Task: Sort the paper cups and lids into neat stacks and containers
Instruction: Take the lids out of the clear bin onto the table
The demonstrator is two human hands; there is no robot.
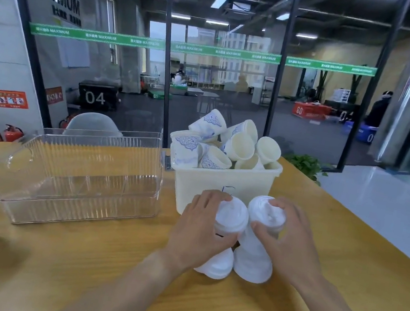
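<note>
Holding two white lid stacks on the wooden table (97, 259) | my left hand (197, 225) is gripping the tilted left stack (224, 241) | my right hand (290, 241) is gripping the upright right stack (252, 259) | both are standing just before the cream bin (221, 183) of loose cups (238, 145)

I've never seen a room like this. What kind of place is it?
Probably a gym's front area. Past the glass wall with a green strip reading MAXIMUM stand numbered boxes on a dark floor. Up close, both hands hold lid stacks on a wooden table.
</note>
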